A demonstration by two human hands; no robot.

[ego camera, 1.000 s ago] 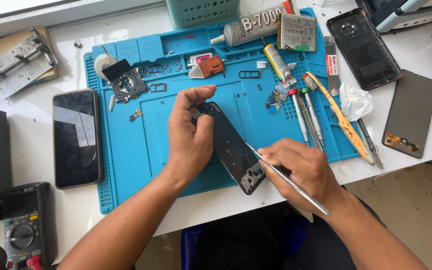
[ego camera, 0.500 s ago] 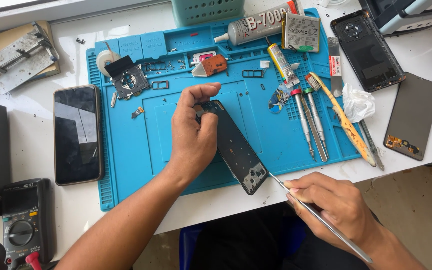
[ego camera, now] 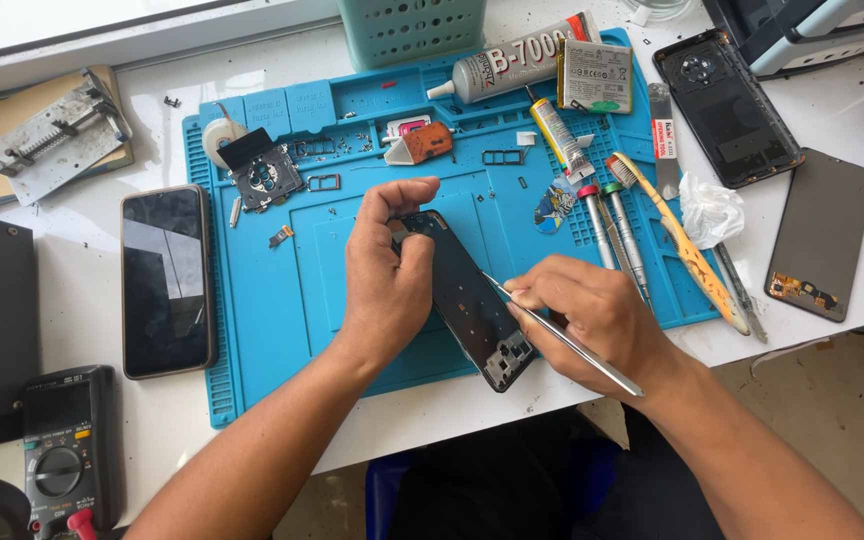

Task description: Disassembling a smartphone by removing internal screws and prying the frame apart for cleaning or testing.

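A dark phone frame (ego camera: 467,300) lies slanted on the blue repair mat (ego camera: 282,300). My left hand (ego camera: 387,265) pinches its upper end between thumb and fingers. My right hand (ego camera: 592,320) holds thin metal tweezers (ego camera: 562,335), their tip resting at the frame's right edge. The frame's lower end with the camera cut-out (ego camera: 507,365) sticks out near the table's front edge.
A black phone (ego camera: 167,280) lies left of the mat and a multimeter (ego camera: 62,450) at the front left. Screwdrivers (ego camera: 612,235), a yellow tool (ego camera: 677,240), a glue tube (ego camera: 517,60), a battery (ego camera: 595,77), a back cover (ego camera: 727,105) and a screen panel (ego camera: 820,235) lie to the right.
My right hand has come back up from the table's front edge to the frame, bringing the tweezers' tip to its right side. My left hand has kept its hold.
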